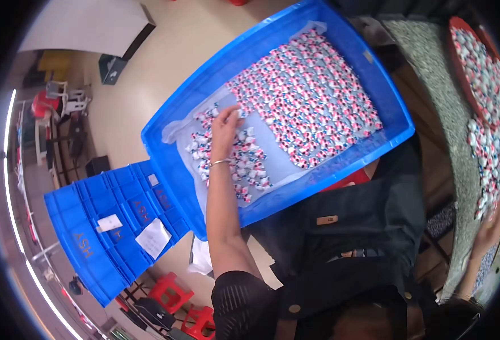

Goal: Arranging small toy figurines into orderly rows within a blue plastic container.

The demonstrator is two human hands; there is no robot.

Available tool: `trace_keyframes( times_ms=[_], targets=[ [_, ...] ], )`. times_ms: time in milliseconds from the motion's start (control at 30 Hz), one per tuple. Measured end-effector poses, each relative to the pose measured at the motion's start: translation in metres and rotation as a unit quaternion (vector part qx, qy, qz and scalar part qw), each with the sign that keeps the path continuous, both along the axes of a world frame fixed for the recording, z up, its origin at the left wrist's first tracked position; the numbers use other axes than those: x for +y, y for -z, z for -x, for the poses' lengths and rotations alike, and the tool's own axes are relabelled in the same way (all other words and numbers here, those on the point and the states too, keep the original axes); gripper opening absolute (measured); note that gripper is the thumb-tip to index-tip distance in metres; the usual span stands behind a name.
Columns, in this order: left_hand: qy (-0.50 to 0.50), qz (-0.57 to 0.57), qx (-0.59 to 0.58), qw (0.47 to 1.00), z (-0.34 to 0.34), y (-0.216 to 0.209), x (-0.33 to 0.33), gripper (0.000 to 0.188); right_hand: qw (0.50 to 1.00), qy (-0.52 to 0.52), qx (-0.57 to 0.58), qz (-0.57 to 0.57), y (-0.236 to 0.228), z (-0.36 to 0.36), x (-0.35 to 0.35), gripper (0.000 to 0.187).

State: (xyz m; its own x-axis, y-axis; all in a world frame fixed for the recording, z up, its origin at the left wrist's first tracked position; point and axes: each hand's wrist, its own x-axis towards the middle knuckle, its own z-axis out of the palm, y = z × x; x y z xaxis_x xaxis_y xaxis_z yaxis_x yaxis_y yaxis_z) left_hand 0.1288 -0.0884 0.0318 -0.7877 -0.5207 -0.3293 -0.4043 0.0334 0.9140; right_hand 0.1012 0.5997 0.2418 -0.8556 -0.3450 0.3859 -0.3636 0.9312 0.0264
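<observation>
My left hand [225, 133], with a thin bracelet at its wrist, is over the left part of a blue plastic bin [190, 85]. Its fingers are pinched together beside a loose heap of small white, pink and blue figures [244, 161]; whatever they hold is too small to make out. Many like pieces [312, 90] lie in close rows on a pale sheet [261, 133] to the right of that hand. At the far right, my right hand [492, 212] touches the lower edge of a large pile of similar pieces [482, 147]. Its fingers are mostly hidden there.
A red tray [459, 62] holds part of the far-right pile, on a speckled grey tabletop [425, 73]. Stacked blue crates [108, 226] with paper slips stand left of the bin. Red stools [170, 292] are on the floor at lower left. A dark apron [352, 221] covers my lap.
</observation>
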Motion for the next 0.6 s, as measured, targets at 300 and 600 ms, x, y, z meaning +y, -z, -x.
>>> trace_keyframes(
  times_ms=[300, 600],
  targets=[
    [0.060, 0.129, 0.019, 0.990, -0.015, 0.038, 0.006, 0.029, 0.808, -0.432, -0.388, 0.093, 0.116, 0.028, -0.376, 0.045],
    [0.165, 0.341, 0.027, 0.925, -0.011, 0.041, 0.012, 0.018, 0.759, -0.499, -0.417, -0.033, 0.175, 0.043, -0.419, 0.046]
  ],
)
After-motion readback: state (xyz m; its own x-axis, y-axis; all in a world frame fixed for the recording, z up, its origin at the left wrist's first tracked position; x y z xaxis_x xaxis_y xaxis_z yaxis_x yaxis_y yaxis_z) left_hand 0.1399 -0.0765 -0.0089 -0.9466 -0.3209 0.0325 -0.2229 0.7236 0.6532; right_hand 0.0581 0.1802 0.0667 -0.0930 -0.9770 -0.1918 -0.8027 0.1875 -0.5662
